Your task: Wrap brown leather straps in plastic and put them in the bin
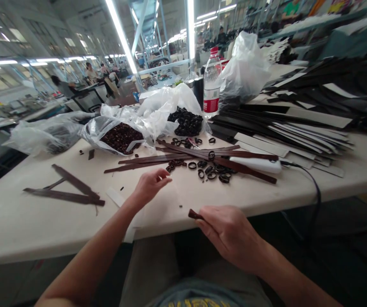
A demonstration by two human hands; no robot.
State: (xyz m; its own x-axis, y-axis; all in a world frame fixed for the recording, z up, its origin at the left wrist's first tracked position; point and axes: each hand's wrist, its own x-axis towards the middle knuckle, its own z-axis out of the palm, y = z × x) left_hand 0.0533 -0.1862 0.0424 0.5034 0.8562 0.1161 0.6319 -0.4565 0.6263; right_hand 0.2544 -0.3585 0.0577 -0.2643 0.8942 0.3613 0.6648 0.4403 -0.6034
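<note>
My left hand (151, 185) reaches over the table, thumb and forefinger slightly apart, its fingertips beside a small heap of brown leather loops (179, 163). Nothing shows clearly between those fingers. At the table's front edge my right hand (231, 232) is closed around a brown leather strap (195, 214). Only a short end of the strap sticks out past the thumb; the rest is hidden in the fist. Black loops (211, 175) lie scattered beyond the hands. Several long brown straps (183, 152) cross one another behind the loops.
A white handheld device (255, 165) with a black cable (314, 187) lies under the straps. Open plastic bags hold brown pieces (122, 138) and black pieces (186, 121). A bottle (211, 85) stands behind. Black and white strips (286, 132) are piled right; dark brown straps (63, 195) lie left.
</note>
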